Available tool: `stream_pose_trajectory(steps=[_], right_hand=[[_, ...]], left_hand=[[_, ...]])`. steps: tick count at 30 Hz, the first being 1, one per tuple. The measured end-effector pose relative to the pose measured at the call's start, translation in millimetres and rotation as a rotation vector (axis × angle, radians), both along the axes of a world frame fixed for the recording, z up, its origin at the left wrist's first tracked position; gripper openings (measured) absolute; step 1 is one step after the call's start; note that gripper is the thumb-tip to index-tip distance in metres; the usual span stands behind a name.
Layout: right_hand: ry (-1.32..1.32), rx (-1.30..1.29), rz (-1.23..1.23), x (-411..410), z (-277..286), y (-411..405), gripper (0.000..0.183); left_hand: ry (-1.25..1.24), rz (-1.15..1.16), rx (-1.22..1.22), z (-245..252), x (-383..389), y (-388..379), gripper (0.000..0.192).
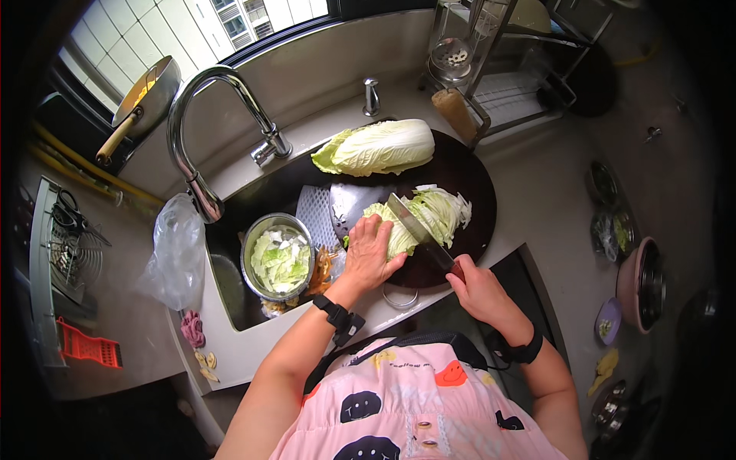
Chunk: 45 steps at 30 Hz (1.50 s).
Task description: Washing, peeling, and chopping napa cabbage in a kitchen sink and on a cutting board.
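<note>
My right hand (480, 286) grips the handle of a kitchen cleaver (422, 231), whose blade lies across a piece of napa cabbage (401, 238). My left hand (369, 251) presses on the cabbage's left end, left of the blade. Cut strips of cabbage (441, 211) lie right of the blade on a round dark cutting board (480, 172). Behind them, on the board's far side, rests a larger piece of napa cabbage (382, 146). To the left, a metal pot (246, 270) in the sink holds cut cabbage pieces (280, 259).
A chrome faucet (179, 123) arches over the sink (230, 325), with a clear plastic bag (175, 253) beside it. A metal dish rack (483, 75) stands at the back right. Bowls, including a pink basin (631, 284), sit far right. An orange grater (89, 344) lies left.
</note>
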State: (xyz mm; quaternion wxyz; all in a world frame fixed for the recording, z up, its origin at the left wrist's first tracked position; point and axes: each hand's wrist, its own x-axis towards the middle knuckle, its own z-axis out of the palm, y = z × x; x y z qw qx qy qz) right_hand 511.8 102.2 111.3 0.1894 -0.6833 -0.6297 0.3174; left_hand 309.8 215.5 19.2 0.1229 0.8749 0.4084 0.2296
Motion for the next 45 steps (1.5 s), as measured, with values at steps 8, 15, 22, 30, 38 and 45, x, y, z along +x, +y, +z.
stream_pose_trajectory(steps=[8,15,22,30,38,45], right_hand=[[-0.007,0.12,-0.001,-15,-38,53,0.023],[-0.02,0.119,0.064,-6,0,18,0.023],[-0.109,-0.031,0.045,-11,-1,-7,0.023],[-0.031,0.172,0.037,-25,-51,65,0.023],[-0.027,0.152,0.064,-8,1,15,0.023],[-0.066,-0.018,0.093,-13,-1,-6,0.024]], left_hand=[[0.01,-0.016,-0.002,-1,6,2,0.057],[-0.102,0.047,0.1,-13,0,-2,0.041],[-0.168,0.03,0.083,-16,2,3,0.034],[-0.316,-0.047,0.064,-18,-1,7,0.028],[-0.393,-0.039,0.043,-20,-6,3,0.03],[-0.36,-0.032,0.063,-21,-7,4,0.029]])
